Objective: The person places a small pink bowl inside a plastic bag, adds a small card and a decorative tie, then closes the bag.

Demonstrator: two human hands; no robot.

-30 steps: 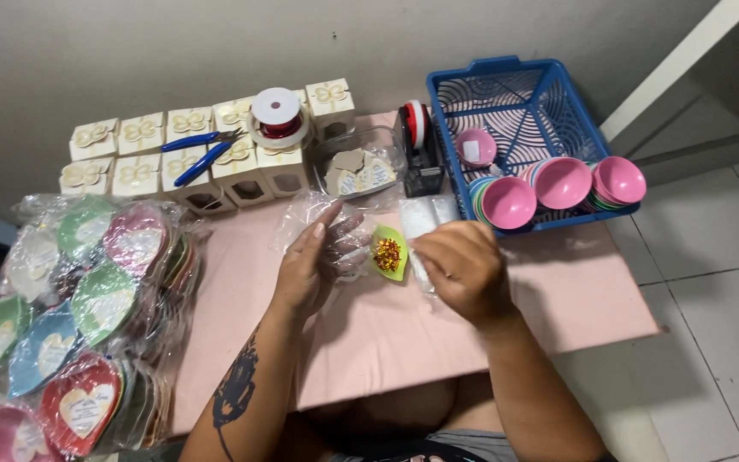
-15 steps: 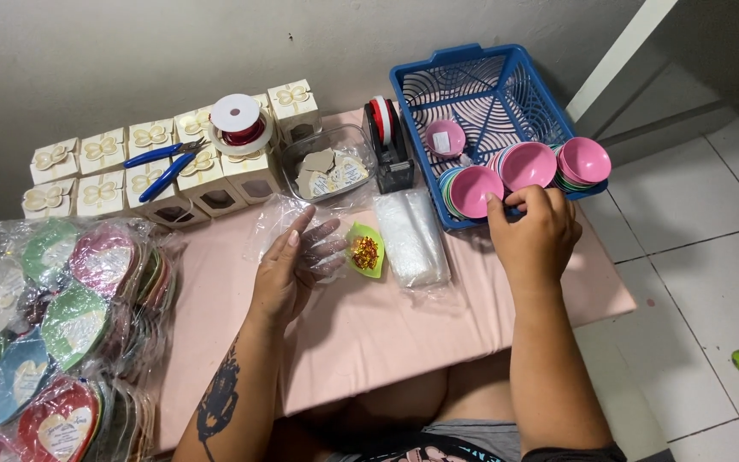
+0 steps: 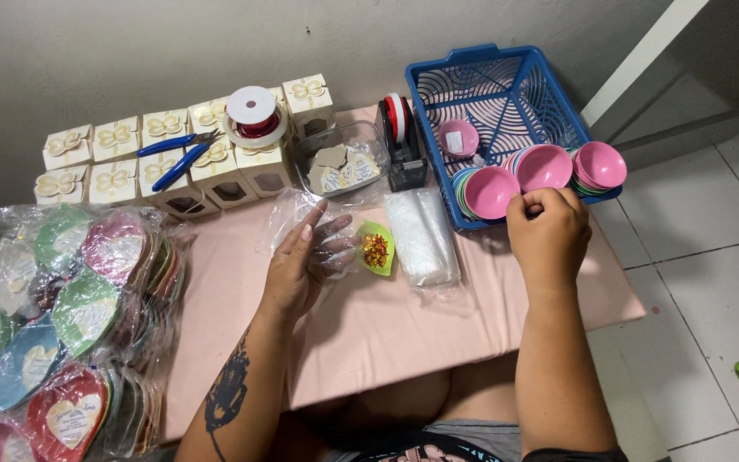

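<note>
While your left hand (image 3: 301,265) lies flat, fingers spread on the clear bag with the green dish (image 3: 378,248) mid-counter, your right hand (image 3: 547,231) pinches the pink bowls (image 3: 549,167) at the blue basket's (image 3: 506,77) near rim, right edge.

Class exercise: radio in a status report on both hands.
Left hand flat on clear bag, beside green leaf dish. Right hand pinching pink bowl stack at blue basket. Nothing between.
</note>
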